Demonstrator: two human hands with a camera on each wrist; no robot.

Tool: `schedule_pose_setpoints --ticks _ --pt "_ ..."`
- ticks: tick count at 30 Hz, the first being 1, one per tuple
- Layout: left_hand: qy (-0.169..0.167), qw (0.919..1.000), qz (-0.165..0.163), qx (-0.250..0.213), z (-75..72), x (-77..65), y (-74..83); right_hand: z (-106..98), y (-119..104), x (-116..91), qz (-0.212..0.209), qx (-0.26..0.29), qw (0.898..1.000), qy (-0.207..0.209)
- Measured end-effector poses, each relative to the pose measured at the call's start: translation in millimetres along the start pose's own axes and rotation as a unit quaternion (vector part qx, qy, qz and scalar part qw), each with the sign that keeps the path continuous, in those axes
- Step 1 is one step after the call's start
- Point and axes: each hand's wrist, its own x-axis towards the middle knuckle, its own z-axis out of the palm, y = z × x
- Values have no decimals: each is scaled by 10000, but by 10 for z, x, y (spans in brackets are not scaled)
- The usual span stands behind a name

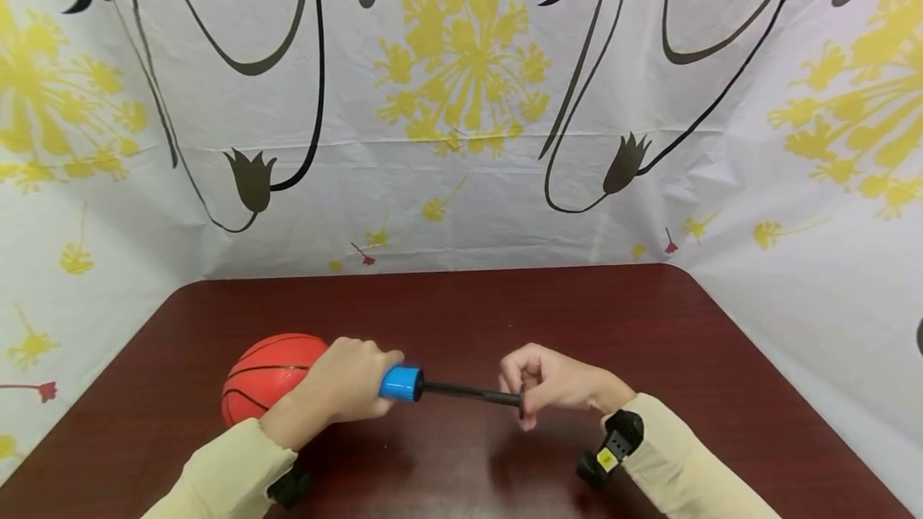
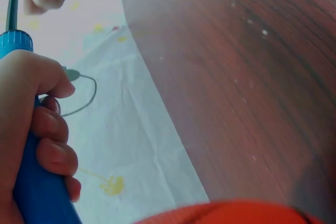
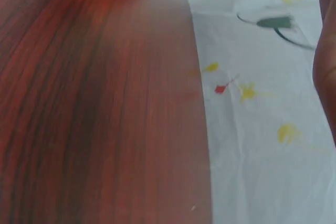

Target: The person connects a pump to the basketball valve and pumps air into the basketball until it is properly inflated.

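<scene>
A small hand pump with a blue barrel (image 1: 400,384) and a black rod (image 1: 469,393) is held level above the table. My left hand (image 1: 353,379) grips the barrel, its fingers curled round the blue body (image 2: 42,192) in the left wrist view. At the rod's far end, my right hand (image 1: 558,379) pinches the dark end piece (image 1: 521,403) between thumb and fingers. The rod is drawn well out of the barrel. An orange-red toy basketball (image 1: 267,367) sits behind the left forearm, partly covered by it. Only an edge of the right hand (image 3: 328,61) shows in the right wrist view.
The dark red wood-grain table (image 1: 591,311) has rounded back corners. White patterned cloth (image 1: 461,223) hangs behind it and along both sides. A wrist camera (image 1: 613,447) is strapped at the right sleeve.
</scene>
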Motion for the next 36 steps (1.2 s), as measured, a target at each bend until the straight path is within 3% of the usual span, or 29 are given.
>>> schedule_pose_setpoints --ticks 5,9,15,21,24,31,36 --pt "101 9999 124 -8 -9 105 160 73 38 244 -136 -740 9968 264" --pt "20 9997 244 -37 26 130 227 114 76 293 139 -1033 9933 491" --pt "139 9989 385 -246 25 96 181 72 -34 115 173 -842 9955 387" --pt "282 9994 169 -100 3 5 45 -13 -141 -105 -2 -366 9993 106" --pt "180 9997 125 -52 15 -2 44 17 -87 -28 -37 -534 9981 292" --pt "196 9991 221 -318 1 74 155 143 17 362 -57 -1120 9924 506" --pt "213 9989 319 -287 -34 59 128 146 -70 298 156 -1064 9924 594"
